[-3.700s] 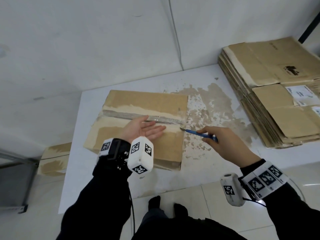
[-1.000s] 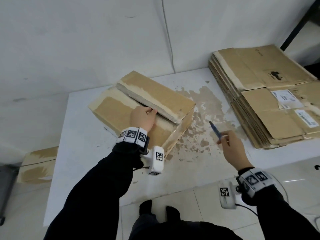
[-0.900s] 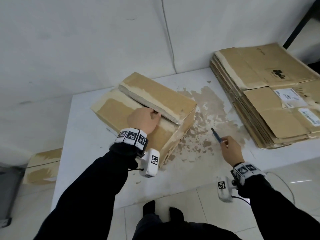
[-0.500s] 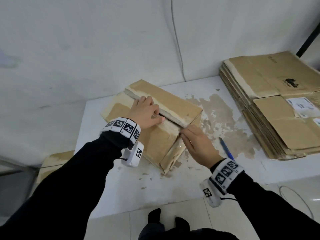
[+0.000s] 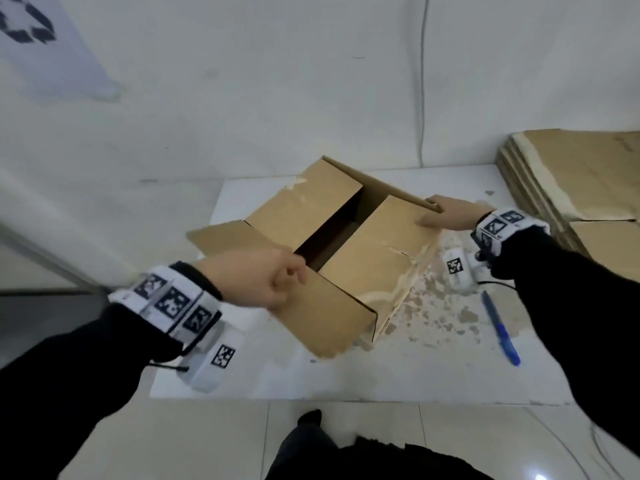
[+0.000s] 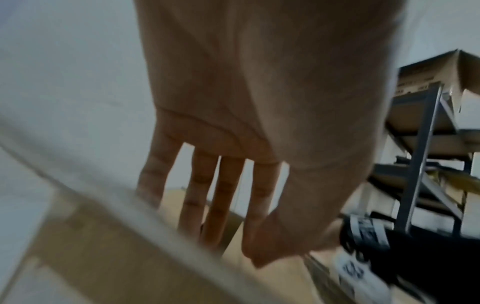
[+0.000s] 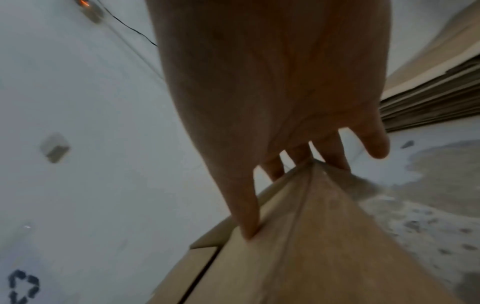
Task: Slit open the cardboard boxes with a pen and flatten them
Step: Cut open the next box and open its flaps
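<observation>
1. Since half a second ago, both our hands have left the centre seam and the top flaps of the cardboard box (image 5: pixel 346 251) now stand apart, a dark gap between them.
2. Our left hand (image 5: pixel 256 282) sits at the near-left flap edge; the head view suggests curled fingers, the blurred wrist view shows them fairly straight — we cannot tell whether it grips.
3. Our right hand (image 5: pixel 450 216) holds the far-right corner of the box, thumb (image 7: pixel 244 216) on top, fingers (image 7: pixel 335 150) behind the edge.
4. Between our hands, the box rests on the white table (image 5: pixel 398 375).
5. Our blue pen (image 5: pixel 500 329) lies loose on the table, right of the box.
6. Flattened boxes (image 5: pixel 581 178) are stacked at far right.
</observation>
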### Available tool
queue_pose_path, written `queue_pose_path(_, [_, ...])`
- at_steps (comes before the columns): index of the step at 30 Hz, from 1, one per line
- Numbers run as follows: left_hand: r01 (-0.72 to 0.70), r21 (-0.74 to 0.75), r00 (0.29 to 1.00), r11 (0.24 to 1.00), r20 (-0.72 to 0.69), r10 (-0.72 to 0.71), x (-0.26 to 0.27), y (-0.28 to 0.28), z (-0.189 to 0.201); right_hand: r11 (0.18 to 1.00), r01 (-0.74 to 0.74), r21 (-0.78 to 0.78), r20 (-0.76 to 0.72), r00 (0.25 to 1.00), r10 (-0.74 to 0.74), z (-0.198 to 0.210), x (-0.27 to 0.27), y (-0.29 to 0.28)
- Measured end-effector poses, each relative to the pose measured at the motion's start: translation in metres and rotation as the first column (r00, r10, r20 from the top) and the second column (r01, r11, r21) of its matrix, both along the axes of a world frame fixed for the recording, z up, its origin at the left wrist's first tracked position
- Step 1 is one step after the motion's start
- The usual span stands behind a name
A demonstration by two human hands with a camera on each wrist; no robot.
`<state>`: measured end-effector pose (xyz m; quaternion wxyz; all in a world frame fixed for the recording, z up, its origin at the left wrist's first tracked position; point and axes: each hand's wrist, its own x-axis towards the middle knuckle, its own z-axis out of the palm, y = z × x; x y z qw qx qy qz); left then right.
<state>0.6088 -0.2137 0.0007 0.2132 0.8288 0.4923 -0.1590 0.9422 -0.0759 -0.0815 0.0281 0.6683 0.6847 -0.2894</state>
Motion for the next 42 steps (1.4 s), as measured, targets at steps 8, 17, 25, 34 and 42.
queue_pose_path(8, [0.354,0.227,0.916,0.907,-0.278,-0.288,-0.003,0.050,-0.082,0.805,-0.593,-0.034,0.298,0.762,0.574,0.012,-0.128,-0.026])
queue_pose_path(17, [0.475,0.382,0.863,0.793,-0.379,-0.334,0.005,0.055,-0.092,0.939,-0.336,0.081,0.328,0.898,0.293,0.124,-0.066,-0.102])
queue_pose_path(25, [0.268,0.573,0.952,0.774,-0.283,-0.120,-0.030,0.048,-0.073,0.718,0.621,-0.315,-0.255,0.674,-0.694,0.015,-0.076,-0.142])
queue_pose_path(34, [-0.174,0.358,0.949,0.917,-0.188,0.253,-0.126,0.102,-0.072,0.618,0.772,-0.146,-0.673,0.381,-0.634,-0.002,-0.114,-0.129])
queue_pose_path(42, [-0.167,0.221,0.522,0.961,0.846,-0.104,-0.008,0.075,-0.006,0.481,0.820,0.309,-0.743,0.524,-0.416,-0.063,-0.198,-0.153])
